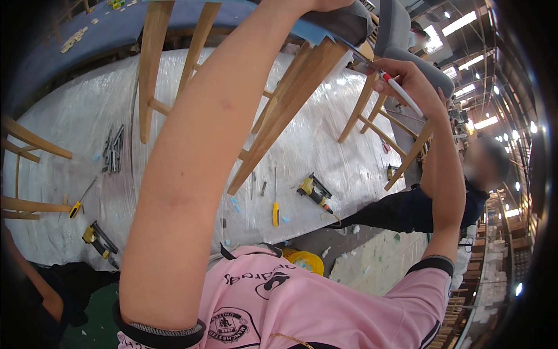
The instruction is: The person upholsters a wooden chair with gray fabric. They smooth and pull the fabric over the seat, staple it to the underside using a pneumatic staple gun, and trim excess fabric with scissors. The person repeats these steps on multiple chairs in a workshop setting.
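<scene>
My right hand (404, 78) is closed around a slim tool with a white handle (405, 98) and a red collar. Its thin metal end points up and left at the underside edge of a dark grey upholstered chair seat (343, 24). Light blue sheet material (311, 32) shows along that edge, above a wooden chair leg (290, 110). My left hand (334, 4) reaches to the seat at the top rim of the head view; its fingers are cut off from sight.
Plastic film covers the work table (192, 192). On it lie a yellow screwdriver (275, 214), another screwdriver (75, 208), staple guns (314, 189) (99, 241) and staple strips (113, 148). More chair legs stand around. A co-worker (447, 203) is at the right; another person's arm (49, 299) shows at lower left.
</scene>
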